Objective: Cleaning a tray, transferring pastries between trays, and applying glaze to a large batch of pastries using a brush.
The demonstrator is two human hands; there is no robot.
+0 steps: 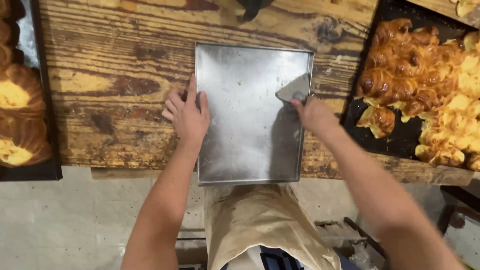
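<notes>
Right below my view hangs a tan apron [260,225], the closest thing to me. Under everything lies the big wooden worktop [115,75], brown and scratched. Next in size is a dark tray [395,140] past the right-hand fingers, full of golden pastries [425,80]. Another dark tray [47,170] sits well out from the left-hand fingers, with more baked pieces [20,105] on it.

Between my two hands sits a shiny metal tray [240,110], flat on the worktop. It has nothing on it but the tool.

My left hand [187,115] rests on the tray's left edge. Its fingers [175,102] are spread a little, some curled over the rim and some on the wood just beside it.

My right hand [315,115] is closed around the handle of a small metal scraper [295,89]. The blade pokes out just past those fingers and touches the tray near its right edge.
</notes>
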